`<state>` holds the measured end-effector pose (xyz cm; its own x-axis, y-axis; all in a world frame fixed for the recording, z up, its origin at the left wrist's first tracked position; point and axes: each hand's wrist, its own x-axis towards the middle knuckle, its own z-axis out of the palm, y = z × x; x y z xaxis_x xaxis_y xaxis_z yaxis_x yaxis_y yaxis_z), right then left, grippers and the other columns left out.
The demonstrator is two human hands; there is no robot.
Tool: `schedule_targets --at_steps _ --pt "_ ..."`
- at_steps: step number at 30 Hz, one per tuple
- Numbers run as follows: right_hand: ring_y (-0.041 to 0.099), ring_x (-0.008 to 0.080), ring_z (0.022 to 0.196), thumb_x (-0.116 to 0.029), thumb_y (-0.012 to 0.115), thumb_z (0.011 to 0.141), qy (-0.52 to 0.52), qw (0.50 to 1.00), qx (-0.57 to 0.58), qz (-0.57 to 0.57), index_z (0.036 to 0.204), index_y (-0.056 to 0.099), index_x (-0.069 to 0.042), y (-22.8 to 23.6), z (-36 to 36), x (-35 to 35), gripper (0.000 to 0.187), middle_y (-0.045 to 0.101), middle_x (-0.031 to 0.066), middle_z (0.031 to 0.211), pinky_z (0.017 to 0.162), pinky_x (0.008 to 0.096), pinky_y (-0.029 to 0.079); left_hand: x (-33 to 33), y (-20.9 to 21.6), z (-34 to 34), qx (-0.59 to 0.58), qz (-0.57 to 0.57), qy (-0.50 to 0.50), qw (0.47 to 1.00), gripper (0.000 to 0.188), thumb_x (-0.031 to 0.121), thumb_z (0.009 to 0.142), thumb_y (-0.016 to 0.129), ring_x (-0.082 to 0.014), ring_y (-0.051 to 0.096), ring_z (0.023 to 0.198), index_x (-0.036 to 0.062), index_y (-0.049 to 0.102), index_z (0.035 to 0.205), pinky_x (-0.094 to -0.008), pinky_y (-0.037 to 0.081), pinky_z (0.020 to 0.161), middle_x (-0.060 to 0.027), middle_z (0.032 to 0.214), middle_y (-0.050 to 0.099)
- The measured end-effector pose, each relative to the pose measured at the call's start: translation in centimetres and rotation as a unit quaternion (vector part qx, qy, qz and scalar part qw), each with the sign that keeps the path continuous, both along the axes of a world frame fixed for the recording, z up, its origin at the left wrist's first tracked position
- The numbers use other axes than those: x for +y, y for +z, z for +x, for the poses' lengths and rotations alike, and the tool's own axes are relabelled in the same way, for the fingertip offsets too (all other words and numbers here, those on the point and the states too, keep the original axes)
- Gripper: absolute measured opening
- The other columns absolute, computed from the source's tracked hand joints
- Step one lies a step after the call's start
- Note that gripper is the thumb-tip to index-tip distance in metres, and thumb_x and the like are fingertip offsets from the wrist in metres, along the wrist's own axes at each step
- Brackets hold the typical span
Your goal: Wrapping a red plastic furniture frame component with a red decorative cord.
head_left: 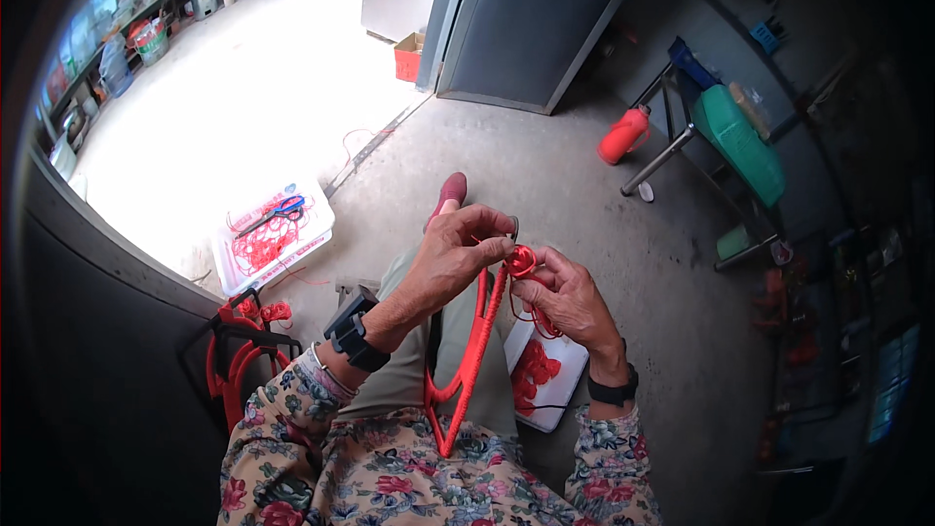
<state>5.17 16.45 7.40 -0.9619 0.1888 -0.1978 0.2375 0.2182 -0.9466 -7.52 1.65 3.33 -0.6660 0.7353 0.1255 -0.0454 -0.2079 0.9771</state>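
A long, narrow red loop [472, 356], wrapped in ribbed cord, stands up from my lap with a red knotted or rosette-like piece [522, 259] at its top. My left hand [456, 251] is closed, thumb and fingers pinching at the loop's top beside a small dark curved piece [514, 226]. Whether that piece is a hook or a ring, I cannot tell. My right hand [567, 300] is closed around the red knotted piece from the other side, with loose red cord [547, 326] hanging under its fingers.
To the left, a white tray [230, 271] holds tangled red cord and blue-handled scissors [285, 206]. A white box [560, 407] with red pieces sits by my right leg. More red loops [222, 360] hang at the left. A red thermos [623, 135] stands near a metal-legged rack [660, 161].
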Motion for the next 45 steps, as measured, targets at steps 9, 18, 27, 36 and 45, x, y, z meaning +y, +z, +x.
schedule_targets --at_steps 9,18,27,36,45 --pt "0.065 0.0140 0.073 -0.011 0.066 0.087 0.081 0.846 0.243 0.468 0.106 0.064 -0.002 0.8 -0.8 1.6 0.021 0.069 0.0110 0.088 0.062 0.0285 0.048 -0.9 0.9 0.8 -0.069 -0.013 -0.042 0.997 0.016 0.004 0.086 0.067 -0.0208 0.049 0.124 -0.0027 0.064 0.100 -0.0336 0.042 0.100 -0.0136 0.110 0.064" --pt "0.064 0.0139 0.082 -0.013 0.065 0.089 -0.034 0.985 0.149 0.085 0.114 0.055 -0.002 -0.4 -1.1 -0.9 0.029 0.066 0.0089 0.095 0.070 0.0284 0.052 0.1 0.2 0.1 -0.004 0.043 -0.004 0.999 0.019 0.009 0.086 0.070 -0.0107 0.062 0.092 -0.0017 0.064 0.099 -0.0261 0.050 0.081 -0.0075 0.102 0.067" --pt "0.058 0.0216 0.098 -0.026 0.068 0.086 -0.113 0.930 0.286 0.201 0.105 0.061 -0.002 1.2 -1.8 0.3 0.031 0.060 0.0095 0.104 0.085 0.0344 0.045 -2.9 9.1 -0.5 0.432 0.048 0.334 0.836 0.016 -0.006 0.080 0.064 -0.0180 0.066 0.074 0.0021 0.061 0.093 -0.0287 0.050 0.064 -0.0081 0.084 0.062" --pt "0.056 0.0231 0.112 -0.039 0.068 0.087 -0.016 0.905 0.338 0.259 0.134 0.047 -0.006 4.5 -4.2 -0.7 0.061 0.055 0.0139 0.125 0.093 0.0344 0.045 -3.4 9.4 -0.7 0.424 0.086 0.366 0.824 0.014 -0.005 0.082 0.066 -0.0105 0.059 0.069 -0.0002 0.062 0.094 -0.0232 0.046 0.064 -0.0067 0.079 0.063" --pt "0.061 0.0214 0.103 -0.026 0.065 0.090 -0.051 0.982 0.167 0.068 0.117 0.059 0.000 -4.3 -3.0 2.5 0.037 0.062 0.0127 0.113 0.091 0.0326 0.047 -0.7 -3.0 -0.6 -0.013 0.023 0.123 0.992 0.009 0.002 0.086 0.063 -0.0121 0.063 0.081 -0.0040 0.062 0.094 -0.0253 0.051 0.074 -0.0081 0.087 0.068"
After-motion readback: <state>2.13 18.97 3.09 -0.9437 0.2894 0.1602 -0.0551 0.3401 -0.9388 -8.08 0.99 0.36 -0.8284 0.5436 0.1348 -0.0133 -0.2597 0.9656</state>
